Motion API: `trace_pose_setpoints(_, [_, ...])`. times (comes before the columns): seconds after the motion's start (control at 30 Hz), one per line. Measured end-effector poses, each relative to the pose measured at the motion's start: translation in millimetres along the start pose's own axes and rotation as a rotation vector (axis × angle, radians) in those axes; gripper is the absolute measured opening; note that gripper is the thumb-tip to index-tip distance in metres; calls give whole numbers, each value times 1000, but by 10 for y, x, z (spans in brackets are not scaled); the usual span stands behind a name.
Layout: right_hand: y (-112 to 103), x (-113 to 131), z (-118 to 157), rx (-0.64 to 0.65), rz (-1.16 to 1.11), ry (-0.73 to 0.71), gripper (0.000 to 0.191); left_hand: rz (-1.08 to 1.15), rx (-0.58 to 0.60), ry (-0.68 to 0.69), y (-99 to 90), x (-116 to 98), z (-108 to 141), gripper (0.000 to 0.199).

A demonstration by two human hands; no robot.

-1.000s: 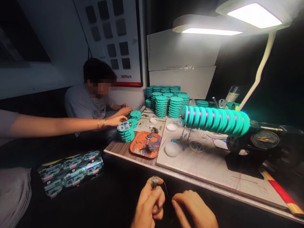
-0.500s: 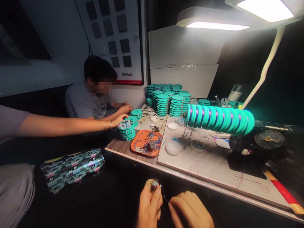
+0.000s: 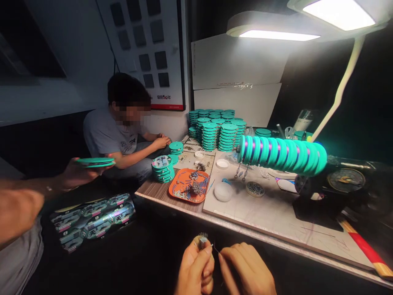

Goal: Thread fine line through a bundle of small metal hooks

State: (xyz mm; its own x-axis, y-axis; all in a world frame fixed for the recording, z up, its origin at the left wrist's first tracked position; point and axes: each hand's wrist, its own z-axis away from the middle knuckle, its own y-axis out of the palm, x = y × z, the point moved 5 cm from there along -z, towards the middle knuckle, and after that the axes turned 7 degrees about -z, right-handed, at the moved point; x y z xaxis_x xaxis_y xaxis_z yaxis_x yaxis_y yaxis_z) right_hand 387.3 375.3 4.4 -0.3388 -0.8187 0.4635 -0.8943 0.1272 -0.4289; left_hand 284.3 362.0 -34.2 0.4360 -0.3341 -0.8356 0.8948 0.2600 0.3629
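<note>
My left hand [image 3: 195,268] is closed low in the middle of the view, pinching a small bundle of fine metal wires [image 3: 203,238] that stick up above its thumb. Close on its right, my right hand [image 3: 247,268] has its fingers pressed together on a thin line [image 3: 216,249]. This line runs toward the left hand's fingertips; whether it joins the bundle is too small to tell. Both hands are below the table's front edge. Beyond them is an orange tray [image 3: 174,192] holding small blue tubes, beads and more wire bundles.
A row of teal spools [image 3: 282,153] sits on a winder's shaft at right. Stacked teal spools [image 3: 210,137] stand behind. A shallow dish of beads [image 3: 254,189] and a white dish [image 3: 223,191] lie on the board. Two people are at left; one holds a spool [image 3: 95,162].
The person at near left has drawn an arm back from the table with a teal spool in hand. My two hands stay almost in place; the line between them has shifted slightly.
</note>
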Motion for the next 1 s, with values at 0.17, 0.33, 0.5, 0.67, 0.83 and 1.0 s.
trace_pose_setpoints(0.17, [0,-18,-24,3,49,-21,12,-74,-49,38,-7,-31,6,40])
trace_pose_setpoints(0.33, [-2,-10,-16,-18,7,19,13,-142,-112,157,-97,-58,-2,35])
trace_pose_setpoints(0.5, [-50,43,-37,-56,117,-100,11,-68,-48,128,-114,-30,-30,33])
trace_pose_setpoints(0.67, [36,70,-72,105,254,-284,26,186,-26,200,-42,-159,30,28])
trace_pose_setpoints(0.83, [7,91,-72,208,237,-355,32,422,-82,243,-88,-438,99,36])
trace_pose_setpoints(1.0, [-125,89,-108,53,186,-199,25,228,-173,208,-156,-421,55,41])
